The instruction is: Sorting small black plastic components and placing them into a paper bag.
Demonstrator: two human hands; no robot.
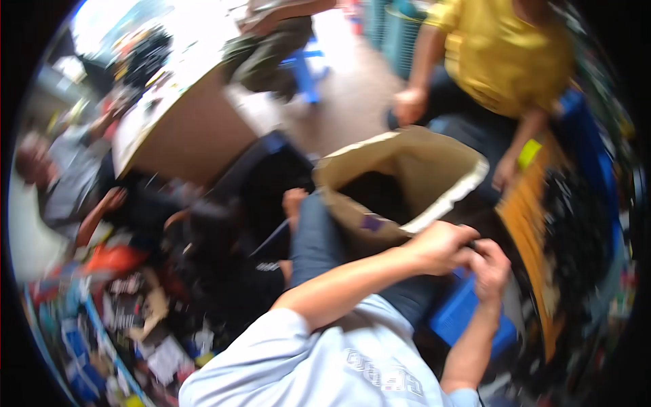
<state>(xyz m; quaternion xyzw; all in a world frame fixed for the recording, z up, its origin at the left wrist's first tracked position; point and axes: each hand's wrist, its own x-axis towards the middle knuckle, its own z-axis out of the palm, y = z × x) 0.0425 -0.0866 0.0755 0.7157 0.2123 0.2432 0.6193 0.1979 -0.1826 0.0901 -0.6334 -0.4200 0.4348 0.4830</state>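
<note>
The left hand (441, 245) and right hand (489, 268) pinch one small dark object (472, 247) together, just below the open brown paper sack (407, 183); any slip probably drops it onto the blue crate (468, 312).

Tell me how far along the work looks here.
Done: unclear; the open brown sack shows only a dark inside. In hand: left hand and right hand meet on a small dark item, too blurred to identify. Left: dark pieces lie along the orange tray.

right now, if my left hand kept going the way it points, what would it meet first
Most likely the right hand: the left hand points right, and both already pinch a small dark object together. Blur hides detail.
</note>
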